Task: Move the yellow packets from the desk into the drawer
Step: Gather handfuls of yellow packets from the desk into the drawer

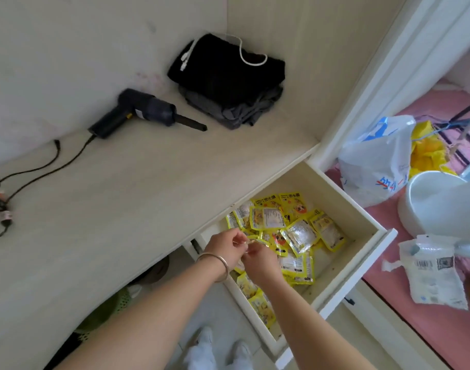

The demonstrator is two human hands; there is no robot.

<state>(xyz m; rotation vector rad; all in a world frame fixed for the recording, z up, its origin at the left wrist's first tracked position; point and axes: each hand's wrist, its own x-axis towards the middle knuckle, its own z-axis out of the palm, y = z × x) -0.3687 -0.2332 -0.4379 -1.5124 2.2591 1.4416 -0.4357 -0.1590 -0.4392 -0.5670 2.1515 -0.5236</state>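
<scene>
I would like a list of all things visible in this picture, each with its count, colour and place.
yellow packets: many, yellow, loose in the open drawer
drawer: one, cream, pulled out beside the desk
desk: one, pale wood, no packets on it
handheld device: one, black, on the desk, with cable
folded clothes: one pile, black and grey, desk corner
white cord: one, on the clothes
plastic bag: one, white and blue, on pink surface
bowl: one, white, far right
bracelet: one, silver, left wrist
left hand, right hand: together above the drawer, pinching something small
</scene>
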